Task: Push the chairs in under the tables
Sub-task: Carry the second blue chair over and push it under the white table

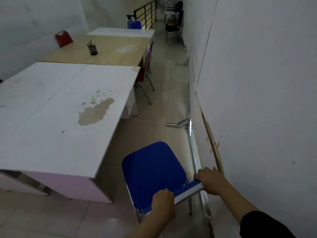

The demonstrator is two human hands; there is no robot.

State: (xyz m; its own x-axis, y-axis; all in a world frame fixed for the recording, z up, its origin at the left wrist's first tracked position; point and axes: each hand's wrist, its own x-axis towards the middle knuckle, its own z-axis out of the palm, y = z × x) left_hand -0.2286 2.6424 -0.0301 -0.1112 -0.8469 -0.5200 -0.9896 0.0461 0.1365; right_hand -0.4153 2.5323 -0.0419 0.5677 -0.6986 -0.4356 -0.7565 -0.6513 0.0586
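Note:
A blue chair (152,172) stands in the aisle off the near right corner of a white table (51,121); its seat is out from under the top. My left hand (163,205) grips the left end of the chair's backrest. My right hand (211,181) grips the right end. Further along, a red chair (145,66) sits tucked at the right side of a wooden table (109,54). Another red chair (63,38) shows behind that table's far left side. A second blue chair (134,24) stands at the far end of a small white table (121,32).
A dark pen holder (93,48) stands on the wooden table. A white wall (257,83) runs close on the right, with metal rails (193,152) and a wooden strip along its base. A railing and black chairs (173,26) lie far down the tiled aisle.

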